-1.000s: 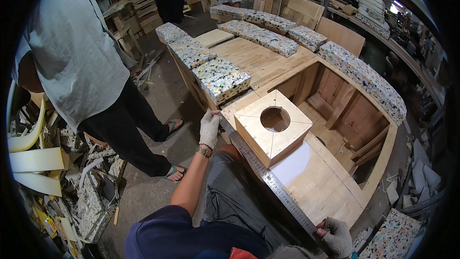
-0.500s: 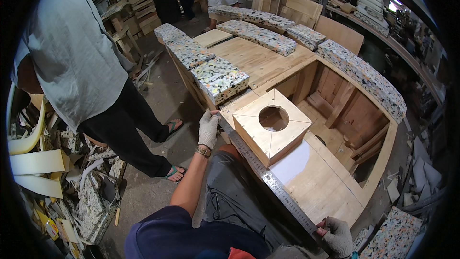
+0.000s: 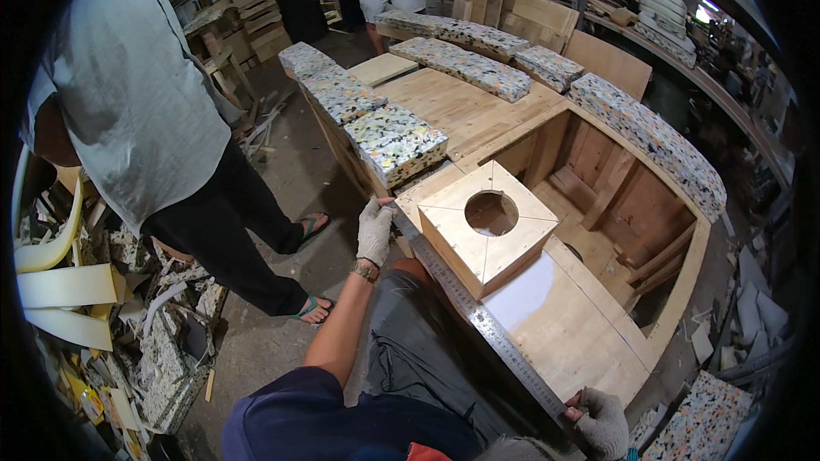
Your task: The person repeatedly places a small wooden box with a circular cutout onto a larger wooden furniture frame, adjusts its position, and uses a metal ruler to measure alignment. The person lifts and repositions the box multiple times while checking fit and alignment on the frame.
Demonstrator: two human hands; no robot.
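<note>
A long steel ruler (image 3: 504,344) lies along the near edge of a wooden frame panel (image 3: 589,337). My left hand (image 3: 374,235), in a knitted glove, pinches the ruler's far end, with a wristwatch on the wrist. At its near end, my right hand (image 3: 602,423), also gloved, is closed on the ruler with thumb and fingers. Beside the ruler stands a square wooden box (image 3: 487,226) with a round hole and diagonal pencil lines on its top. A white patch (image 3: 523,294) shows on the panel next to the box.
Speckled foam blocks (image 3: 397,141) line the left side and the far edge of the frame. An open wooden compartment (image 3: 598,196) lies behind the box. A person in a grey shirt (image 3: 128,102) stands close on the left, near heaped foam scraps (image 3: 162,358).
The view shifts slightly; both hands keep their places on the ruler. A person in white shorts at the back has moved a little left.
</note>
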